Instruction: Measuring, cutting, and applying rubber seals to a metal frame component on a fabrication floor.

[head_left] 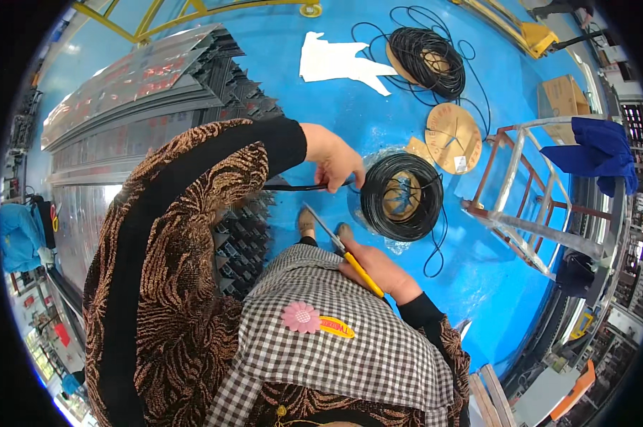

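Beside the coil [427, 212], left hand [336, 155] pinches cord [293, 188], right hand [382, 269] grips cutter [363, 272]; likely measuring, cutting next needs steadiness.

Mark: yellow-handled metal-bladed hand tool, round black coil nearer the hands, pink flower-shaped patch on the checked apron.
Yellow-handled metal-bladed hand tool [364, 274]: head view, yellow handle.
Round black coil [374, 199]: head view, left windings.
Pink flower-shaped patch [301, 317]: head view, centre.

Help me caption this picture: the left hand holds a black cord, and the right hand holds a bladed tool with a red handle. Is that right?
Not quite: the head view shows the handle of the bladed tool is yellow, not red. The rest stands: the left hand holds the black cord, the right hand the tool.
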Action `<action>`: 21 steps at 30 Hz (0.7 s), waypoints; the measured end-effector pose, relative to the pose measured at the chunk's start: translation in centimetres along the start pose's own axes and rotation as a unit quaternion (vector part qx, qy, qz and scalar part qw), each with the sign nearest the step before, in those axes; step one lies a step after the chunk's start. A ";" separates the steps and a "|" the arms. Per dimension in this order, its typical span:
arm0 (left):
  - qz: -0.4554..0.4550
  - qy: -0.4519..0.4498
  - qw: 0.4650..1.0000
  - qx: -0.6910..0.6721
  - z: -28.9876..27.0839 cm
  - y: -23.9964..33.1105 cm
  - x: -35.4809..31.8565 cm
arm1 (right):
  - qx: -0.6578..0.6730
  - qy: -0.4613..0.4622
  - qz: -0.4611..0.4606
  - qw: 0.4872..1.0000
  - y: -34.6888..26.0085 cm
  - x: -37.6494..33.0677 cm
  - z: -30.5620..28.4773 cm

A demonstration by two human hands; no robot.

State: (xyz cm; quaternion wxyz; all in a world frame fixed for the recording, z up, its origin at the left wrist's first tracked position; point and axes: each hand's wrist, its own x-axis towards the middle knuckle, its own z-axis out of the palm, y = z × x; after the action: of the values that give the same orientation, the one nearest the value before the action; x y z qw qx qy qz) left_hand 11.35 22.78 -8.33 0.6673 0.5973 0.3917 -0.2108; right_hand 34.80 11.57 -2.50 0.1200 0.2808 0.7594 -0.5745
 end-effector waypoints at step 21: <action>0.072 0.064 0.992 0.081 0.3 2.1 -2.1 | 0.049 0.061 -0.015 0.997 -1.2 2.5 1.8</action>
State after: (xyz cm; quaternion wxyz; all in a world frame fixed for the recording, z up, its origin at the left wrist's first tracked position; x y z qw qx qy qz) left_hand 11.74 22.56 -5.41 0.6037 0.6881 0.3715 -0.1549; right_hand 31.80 10.38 -3.40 0.0513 0.3091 0.7407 -0.5944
